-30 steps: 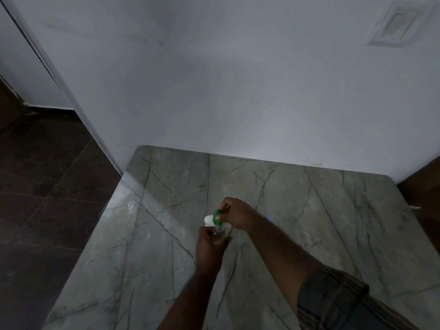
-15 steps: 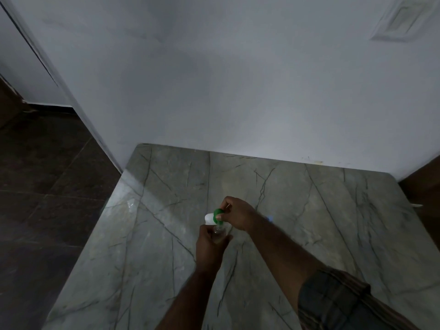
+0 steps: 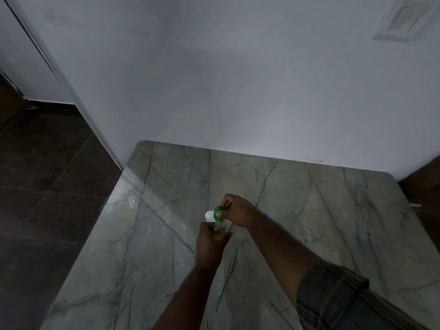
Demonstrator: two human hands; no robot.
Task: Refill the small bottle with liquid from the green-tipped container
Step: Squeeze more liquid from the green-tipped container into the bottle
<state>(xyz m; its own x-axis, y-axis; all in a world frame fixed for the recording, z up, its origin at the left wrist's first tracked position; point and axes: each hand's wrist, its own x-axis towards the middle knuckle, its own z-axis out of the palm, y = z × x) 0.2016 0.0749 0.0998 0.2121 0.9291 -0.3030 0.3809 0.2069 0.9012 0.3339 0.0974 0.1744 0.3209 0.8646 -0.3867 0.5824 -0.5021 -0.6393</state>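
Fingers (image 3: 205, 229) of the left hand (image 3: 209, 244) are curled round the small bottle (image 3: 219, 228), held upright. Just above its mouth, the green-tipped container (image 3: 215, 213) is pinched and tipped by the right hand (image 3: 238, 213).

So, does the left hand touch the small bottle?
Touching. The head view shows the left hand wrapped round the bottle, with no gap.
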